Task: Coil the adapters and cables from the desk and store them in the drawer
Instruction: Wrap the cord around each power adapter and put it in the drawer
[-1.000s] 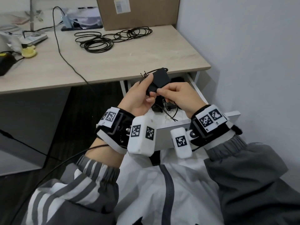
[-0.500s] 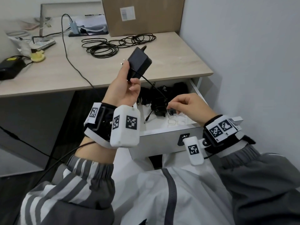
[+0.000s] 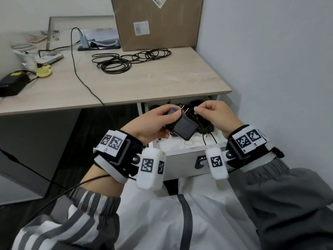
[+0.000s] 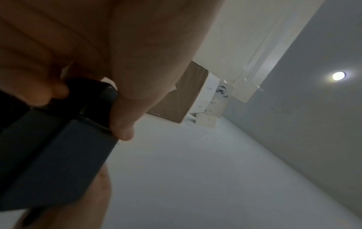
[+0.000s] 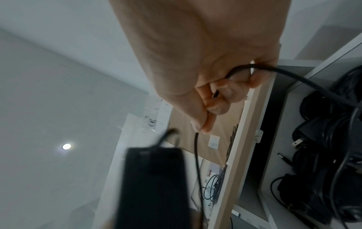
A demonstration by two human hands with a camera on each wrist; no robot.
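Drawer (image 3: 182, 157) rear crowded with adapters (image 3: 203, 121), bare front strip

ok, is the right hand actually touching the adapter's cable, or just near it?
Touching. The right wrist view shows the right hand pinching the thin black cable between thumb and fingertip, with more cable looped through its curled fingers. The left hand grips the adapter.

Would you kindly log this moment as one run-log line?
left hand grips adapter | right hand pinches its cable | drawer open, adapters inside | cable coils on desk
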